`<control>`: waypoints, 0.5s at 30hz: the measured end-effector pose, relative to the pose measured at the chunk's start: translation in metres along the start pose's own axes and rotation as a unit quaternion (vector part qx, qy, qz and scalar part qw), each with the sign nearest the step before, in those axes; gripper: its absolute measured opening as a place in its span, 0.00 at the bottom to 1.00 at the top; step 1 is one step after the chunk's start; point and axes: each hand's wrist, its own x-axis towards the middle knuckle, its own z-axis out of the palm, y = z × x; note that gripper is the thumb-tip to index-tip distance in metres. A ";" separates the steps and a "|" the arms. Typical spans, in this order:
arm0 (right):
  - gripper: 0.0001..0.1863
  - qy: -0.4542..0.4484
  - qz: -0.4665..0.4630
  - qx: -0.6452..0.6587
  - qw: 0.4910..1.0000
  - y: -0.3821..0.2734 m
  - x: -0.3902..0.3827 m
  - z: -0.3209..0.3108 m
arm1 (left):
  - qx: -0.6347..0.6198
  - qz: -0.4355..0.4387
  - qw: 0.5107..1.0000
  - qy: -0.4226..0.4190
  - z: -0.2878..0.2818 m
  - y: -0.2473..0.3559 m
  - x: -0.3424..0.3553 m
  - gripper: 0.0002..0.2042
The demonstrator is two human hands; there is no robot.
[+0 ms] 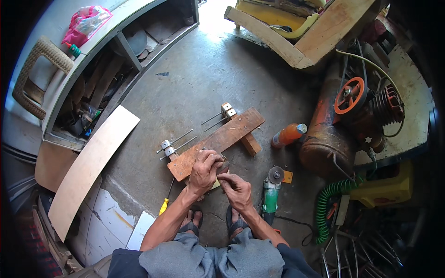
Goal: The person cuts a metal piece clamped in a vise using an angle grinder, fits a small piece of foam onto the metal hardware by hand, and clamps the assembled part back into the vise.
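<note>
1. Landmark: wooden plank (232, 132), on floor.
2. Left hand (203, 172): back upward, over plank's near edge; fingers curled, closed on small dark piece (224, 167).
3. Right hand (237, 190): nearer wearer than plank, fingers bent toward piece; cannot tell whether gripping.
4. Piece: between hands, by plank's near edge.

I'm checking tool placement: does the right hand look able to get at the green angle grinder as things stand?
Probably yes: the green angle grinder lies just right of the right hand, with nothing visible between them, though that hand is busy beside the left hand.
</note>
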 end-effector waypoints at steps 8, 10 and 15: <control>0.22 0.059 0.370 0.324 0.869 0.009 0.000 -0.005 | 0.014 -0.004 1.000 0.000 -0.001 0.001 -0.002 0.07; 0.22 0.001 0.374 0.369 0.851 0.021 -0.003 -0.004 | 0.013 0.000 1.000 0.004 -0.001 0.001 -0.001 0.07; 0.20 -0.071 0.383 0.547 0.741 0.030 -0.007 -0.001 | 0.013 0.007 1.000 -0.001 0.000 -0.004 -0.002 0.08</control>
